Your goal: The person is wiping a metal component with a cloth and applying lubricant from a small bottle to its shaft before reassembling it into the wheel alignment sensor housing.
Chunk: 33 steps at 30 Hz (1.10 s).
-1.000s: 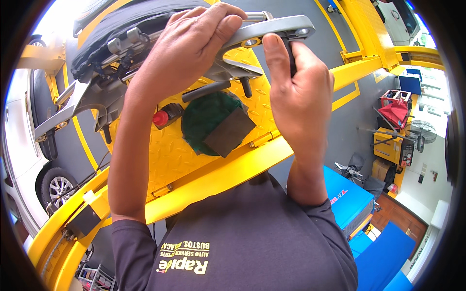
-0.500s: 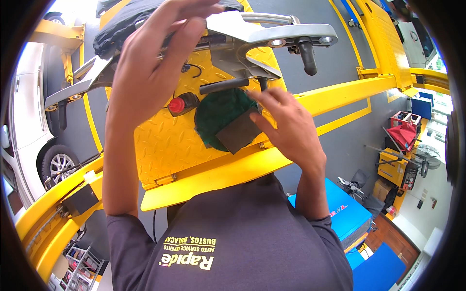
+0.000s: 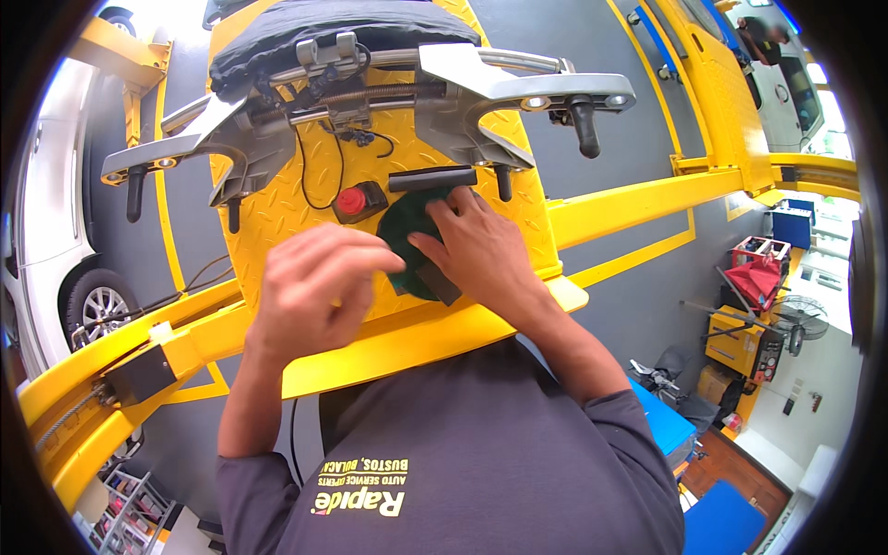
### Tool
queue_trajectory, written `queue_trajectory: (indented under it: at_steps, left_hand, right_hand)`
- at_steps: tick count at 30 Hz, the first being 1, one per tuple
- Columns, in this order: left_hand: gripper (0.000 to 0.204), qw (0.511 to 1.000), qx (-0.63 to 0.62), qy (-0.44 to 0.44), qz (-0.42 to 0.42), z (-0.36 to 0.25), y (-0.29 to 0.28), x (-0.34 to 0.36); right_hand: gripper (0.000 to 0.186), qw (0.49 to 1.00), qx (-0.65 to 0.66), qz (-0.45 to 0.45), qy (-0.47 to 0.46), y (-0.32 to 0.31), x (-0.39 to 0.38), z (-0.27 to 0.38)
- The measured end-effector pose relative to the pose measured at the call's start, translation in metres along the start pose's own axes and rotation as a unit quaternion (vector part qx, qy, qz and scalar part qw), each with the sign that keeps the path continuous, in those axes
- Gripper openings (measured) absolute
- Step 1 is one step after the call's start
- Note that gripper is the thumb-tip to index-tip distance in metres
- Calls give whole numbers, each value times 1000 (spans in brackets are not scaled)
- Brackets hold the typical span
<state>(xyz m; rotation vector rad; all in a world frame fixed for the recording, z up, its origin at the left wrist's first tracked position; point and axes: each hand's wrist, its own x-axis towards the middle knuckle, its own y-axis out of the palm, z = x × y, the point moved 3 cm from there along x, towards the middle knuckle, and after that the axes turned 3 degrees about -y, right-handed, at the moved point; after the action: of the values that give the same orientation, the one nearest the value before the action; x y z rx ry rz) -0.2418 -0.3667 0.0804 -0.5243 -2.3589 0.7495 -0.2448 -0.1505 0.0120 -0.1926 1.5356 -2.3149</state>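
Observation:
A dark green cloth (image 3: 400, 225) lies on the yellow tread plate, partly covered by my right hand (image 3: 481, 248). That hand's thumb and bent fingers press into the cloth, closed on it. Under the palm, a dark flat rectangular sheet (image 3: 438, 283) shows at its lower edge. My left hand (image 3: 319, 289), slightly blurred, hovers left of the cloth with its index finger stretched toward it; nothing shows in it. Just beyond the hands lie a black cylindrical bar (image 3: 432, 178) and a small dark container with a red top (image 3: 352, 201).
A grey metal clamp frame (image 3: 453, 125) with a threaded rod and black pegs spans the yellow plate (image 3: 268, 268) ahead. Behind it lies a black cover (image 3: 342, 37). Yellow lift beams (image 3: 647, 199) run to both sides. A white car (image 3: 55, 231) stands left; a fan (image 3: 800, 319) stands right.
My left hand has come down and back from over the clamp frame, uncovering it. My right hand has moved left and onto the green cloth, covering much of the dark sheet.

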Motion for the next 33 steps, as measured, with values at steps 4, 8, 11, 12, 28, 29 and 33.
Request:
queue_trajectory:
  at_steps: [4, 8, 11, 12, 28, 29, 33]
  left_hand:
    - [26, 999, 26, 25, 2, -16, 18, 19]
    - [22, 996, 23, 24, -79, -14, 4, 65]
    - [19, 993, 39, 2, -108, -4, -4, 91]
    - [18, 992, 48, 2, -114, 1, -3, 96]
    - [22, 985, 159, 52, -52, 30, 22, 135]
    - [22, 985, 157, 49, -51, 29, 23, 135]
    - [24, 988, 138, 42, -56, 30, 24, 136]
  right_hand:
    - [19, 997, -80, 4, 19, 12, 1, 7]
    - [19, 993, 75, -31, 88, -3, -5, -6]
    - [24, 967, 203, -79, 130, -14, -17, -16]
    - [25, 953, 251, -86, 146, -16, -19, -20]
    - [33, 836, -80, -539, -62, -80, 8, -9]
    - [32, 837, -79, -539, -56, -78, 12, -8]
    - [27, 856, -78, -510, -31, -70, 11, -8]
